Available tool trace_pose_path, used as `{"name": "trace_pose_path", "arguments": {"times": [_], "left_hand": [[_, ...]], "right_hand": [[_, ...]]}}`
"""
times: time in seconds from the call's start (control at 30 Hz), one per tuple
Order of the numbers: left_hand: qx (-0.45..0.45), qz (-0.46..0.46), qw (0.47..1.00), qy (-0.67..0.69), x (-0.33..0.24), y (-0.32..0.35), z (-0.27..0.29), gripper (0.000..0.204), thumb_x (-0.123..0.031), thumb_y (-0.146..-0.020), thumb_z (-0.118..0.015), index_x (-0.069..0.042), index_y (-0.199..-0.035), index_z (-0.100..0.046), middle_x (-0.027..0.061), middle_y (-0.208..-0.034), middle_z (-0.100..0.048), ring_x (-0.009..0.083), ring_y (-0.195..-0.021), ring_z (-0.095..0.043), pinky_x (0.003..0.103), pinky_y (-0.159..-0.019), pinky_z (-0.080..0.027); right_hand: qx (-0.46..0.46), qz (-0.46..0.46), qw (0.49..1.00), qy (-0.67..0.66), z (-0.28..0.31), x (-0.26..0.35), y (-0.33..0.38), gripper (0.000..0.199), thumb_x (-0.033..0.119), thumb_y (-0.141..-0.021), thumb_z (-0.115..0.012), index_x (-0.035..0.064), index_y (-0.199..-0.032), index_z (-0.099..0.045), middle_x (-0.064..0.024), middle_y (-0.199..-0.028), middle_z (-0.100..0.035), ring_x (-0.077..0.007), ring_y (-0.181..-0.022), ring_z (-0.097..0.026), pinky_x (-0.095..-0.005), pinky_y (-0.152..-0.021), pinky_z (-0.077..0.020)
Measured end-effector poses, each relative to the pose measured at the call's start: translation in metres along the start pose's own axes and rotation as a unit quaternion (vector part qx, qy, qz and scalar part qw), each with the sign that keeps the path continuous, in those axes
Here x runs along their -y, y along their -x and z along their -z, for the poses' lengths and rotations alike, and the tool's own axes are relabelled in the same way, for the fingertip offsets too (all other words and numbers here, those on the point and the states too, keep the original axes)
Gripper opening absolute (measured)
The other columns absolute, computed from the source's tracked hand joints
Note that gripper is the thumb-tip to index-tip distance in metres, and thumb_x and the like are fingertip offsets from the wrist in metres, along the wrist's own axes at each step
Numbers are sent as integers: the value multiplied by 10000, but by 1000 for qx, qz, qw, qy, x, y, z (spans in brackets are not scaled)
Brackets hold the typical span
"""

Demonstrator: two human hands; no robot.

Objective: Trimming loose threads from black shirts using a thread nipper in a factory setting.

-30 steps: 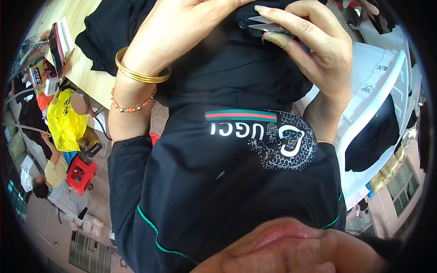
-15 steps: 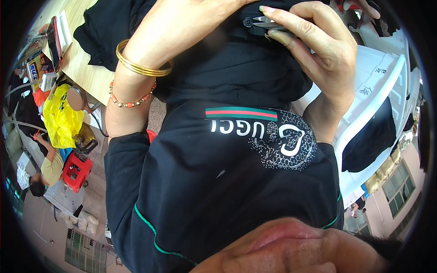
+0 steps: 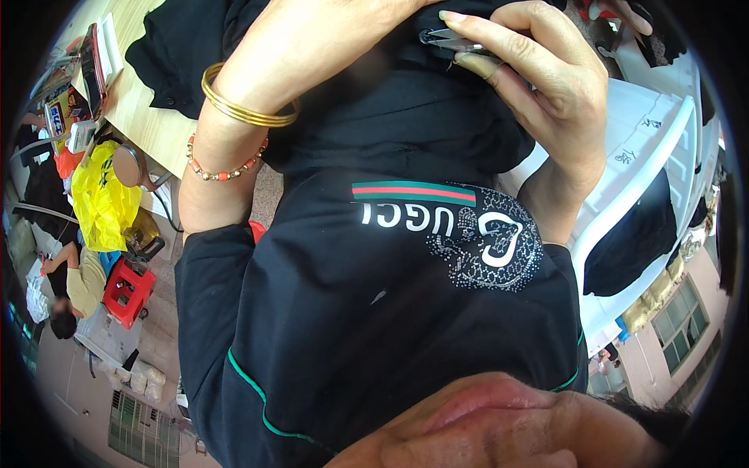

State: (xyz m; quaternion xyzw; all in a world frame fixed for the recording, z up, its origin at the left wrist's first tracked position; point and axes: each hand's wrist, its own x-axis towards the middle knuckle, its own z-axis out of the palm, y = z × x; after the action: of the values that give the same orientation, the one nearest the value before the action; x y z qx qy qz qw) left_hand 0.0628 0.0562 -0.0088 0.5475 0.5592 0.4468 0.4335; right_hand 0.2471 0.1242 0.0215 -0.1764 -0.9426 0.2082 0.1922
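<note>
Right hand pinches one pair of small silver metal snips; two blades at one round dark button on black fabric garment. Left hand over garment, fingertips cropped; cannot tell grip.

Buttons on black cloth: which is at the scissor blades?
The button near the picture's top middle, at the tips of the small scissors in the right hand; the other button sits farther left, over the table.

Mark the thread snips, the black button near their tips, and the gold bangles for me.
Thread snips (image 3: pixel 466 45): head view, on the lower blade.
Black button (image 3: pixel 425 36): head view, on its face.
Gold bangles (image 3: pixel 250 118): head view, on the near side of the bands.
</note>
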Motion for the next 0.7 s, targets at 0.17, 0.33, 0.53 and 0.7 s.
{"name": "trace_pose_path", "arguments": {"times": [0.17, 0.33, 0.53, 0.7], "left_hand": [[3, 4, 1000, -17, 2, -2, 1, 152, -47, -912, -585, 47, -817, -514, 10, -686, -479, 46, -682, -404, 245, -564, -376], [3, 6, 1000, 12, 8, 2, -1, 123, -51, -914, -583, 49, -853, -544, 4, -704, -500, 43, -701, -425, 233, -586, -396], [-104, -59, 985, -122, -4, 19, -10, 240, 56, -897, -565, 22, -1134, -547, 24, -978, -600, 65, -869, -550, 196, -786, -449], [-169, -312, 885, -300, 21, 54, -19, 368, -25, -651, -860, -70, -932, -627, 49, -888, -560, 111, -666, -498, 208, -516, -394]], "right_hand": [[-2, 2, 1000, 24, -1, 0, -1, 284, 106, -647, -792, 79, -924, -740, -48, -730, -568, -197, -616, -559, -307, -522, -432], [-11, 16, 999, 40, -6, 3, -1, 267, 105, -646, -793, 90, -906, -740, -39, -725, -569, -196, -612, -561, -309, -516, -429], [-65, -36, 997, 8, -1, -10, 6, 278, 29, -669, -790, 23, -938, -721, -75, -721, -572, -190, -626, -570, -273, -539, -432], [-110, -52, 992, -33, 6, -25, 18, 369, -8, -696, -785, 18, -1056, -706, -48, -794, -562, -130, -674, -530, -239, -556, -407]]}}
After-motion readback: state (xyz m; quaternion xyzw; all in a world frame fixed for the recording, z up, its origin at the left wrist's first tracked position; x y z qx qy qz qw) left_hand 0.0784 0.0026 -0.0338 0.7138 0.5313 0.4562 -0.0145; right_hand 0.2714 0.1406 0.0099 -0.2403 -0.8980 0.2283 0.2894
